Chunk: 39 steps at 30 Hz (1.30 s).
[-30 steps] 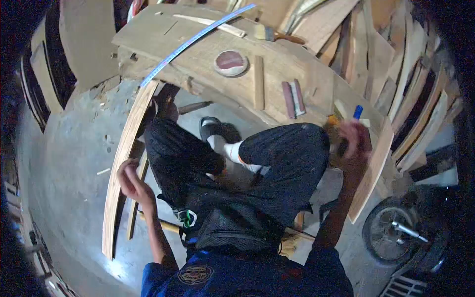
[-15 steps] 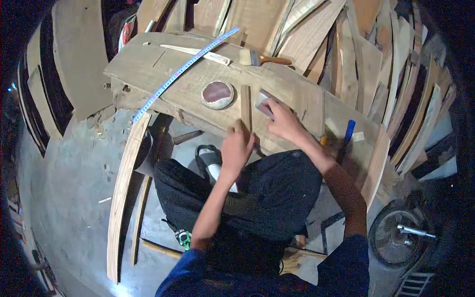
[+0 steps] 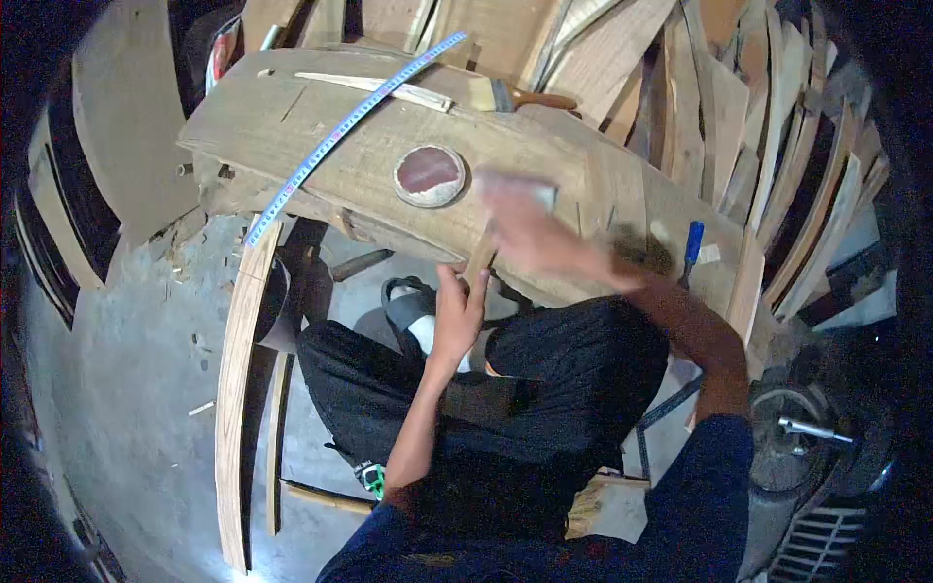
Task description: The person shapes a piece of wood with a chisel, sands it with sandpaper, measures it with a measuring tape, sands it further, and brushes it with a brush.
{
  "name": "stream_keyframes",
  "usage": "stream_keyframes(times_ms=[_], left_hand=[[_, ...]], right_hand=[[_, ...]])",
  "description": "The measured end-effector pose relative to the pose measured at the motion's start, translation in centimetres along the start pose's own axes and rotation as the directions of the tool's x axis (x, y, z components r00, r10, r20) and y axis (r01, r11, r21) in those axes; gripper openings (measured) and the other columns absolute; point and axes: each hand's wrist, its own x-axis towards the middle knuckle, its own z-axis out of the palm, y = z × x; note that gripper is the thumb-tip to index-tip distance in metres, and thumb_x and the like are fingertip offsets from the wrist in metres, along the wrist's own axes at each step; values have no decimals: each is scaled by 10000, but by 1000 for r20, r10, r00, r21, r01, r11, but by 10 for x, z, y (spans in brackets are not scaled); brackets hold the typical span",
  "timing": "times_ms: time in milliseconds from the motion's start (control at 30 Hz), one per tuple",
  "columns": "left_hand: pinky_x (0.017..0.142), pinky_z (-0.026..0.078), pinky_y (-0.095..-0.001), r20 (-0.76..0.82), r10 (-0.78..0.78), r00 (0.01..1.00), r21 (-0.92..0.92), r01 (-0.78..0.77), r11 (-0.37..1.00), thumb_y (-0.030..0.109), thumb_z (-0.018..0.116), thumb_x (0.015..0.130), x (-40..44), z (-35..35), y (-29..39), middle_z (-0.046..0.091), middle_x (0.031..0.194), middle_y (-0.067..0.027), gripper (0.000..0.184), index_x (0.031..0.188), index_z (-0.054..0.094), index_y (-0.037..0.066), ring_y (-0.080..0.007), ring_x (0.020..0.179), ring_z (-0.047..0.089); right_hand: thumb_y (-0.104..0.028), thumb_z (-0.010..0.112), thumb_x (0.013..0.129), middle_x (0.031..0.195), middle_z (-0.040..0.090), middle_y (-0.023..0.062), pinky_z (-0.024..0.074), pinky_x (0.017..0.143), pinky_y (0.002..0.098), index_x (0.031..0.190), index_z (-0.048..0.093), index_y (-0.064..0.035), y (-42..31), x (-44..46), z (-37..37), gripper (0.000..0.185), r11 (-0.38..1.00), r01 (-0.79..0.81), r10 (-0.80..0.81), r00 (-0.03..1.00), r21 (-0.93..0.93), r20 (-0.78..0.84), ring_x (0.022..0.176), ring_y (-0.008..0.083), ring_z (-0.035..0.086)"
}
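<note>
My left hand (image 3: 455, 319) is closed around the near end of a narrow wooden strip (image 3: 482, 251), at the front edge of the wooden bench board (image 3: 340, 155). My right hand (image 3: 539, 236), smeared by motion, grips a flat grey-and-brown piece (image 3: 542, 190) that resembles sandpaper or a sanding block. It lies over the strip's far part and hides it; whether the two touch is unclear. Just left of the right hand rests a round, white-rimmed disc (image 3: 430, 175) with a reddish-brown face.
A tape measure strip (image 3: 350, 126) crosses the board at left, over a thin pale wood piece (image 3: 418, 95). Behind lies a paintbrush (image 3: 520, 99); at right, a blue-handled tool (image 3: 693, 243). Wood planks (image 3: 622, 68) lean beyond the bench. A long slat (image 3: 238, 389) stands left.
My right hand has swept left with the flat piece, over the wooden strip. The strip now slants, its near end still in my left hand. The whole view has shifted slightly.
</note>
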Motion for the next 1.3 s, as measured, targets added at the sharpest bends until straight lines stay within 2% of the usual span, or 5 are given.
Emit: stream_keyframes(times_ms=[233,667,833,933,1300], left_hand=[[344,263,-212,13,-222,975,-448,204,871,141,478,819,-5,7,21,389,541,-6,197,905,322,58,-73,397,351],[453,298,-172,19,-87,996,-395,87,915,172,418,853,-16,2,8,418,669,-2,189,967,296,84,-49,541,364],[464,303,-174,53,-154,987,-460,161,873,183,434,848,-22,0,10,421,670,2,193,963,313,85,-47,555,364],[460,297,-168,-36,-111,993,-443,84,892,198,434,850,-23,4,16,412,673,1,203,958,308,82,-48,554,362],[524,365,-215,-112,71,991,-251,-97,963,130,431,843,-25,6,7,441,759,-44,203,953,311,9,-79,613,417]], right_hand=[[-232,535,728,1237,293,204,182,966,424,1197,299,3,-4,8,-4,575,995,-52,36,980,-80,-197,1155,345,258],[-596,578,562,1288,203,201,140,986,416,1239,187,44,7,3,-9,1010,994,-25,22,999,102,28,1204,294,191],[-522,659,516,1303,148,216,125,996,390,1228,150,86,-43,-1,-63,1066,765,13,-309,885,643,349,1220,283,151],[-576,630,510,1296,189,193,130,990,411,1242,205,18,-4,-8,-12,1034,999,-32,34,996,30,-88,1214,283,165],[-425,539,708,1289,198,203,107,996,398,1245,207,7,-14,1,-22,765,997,-6,3,999,79,35,1212,304,166]])
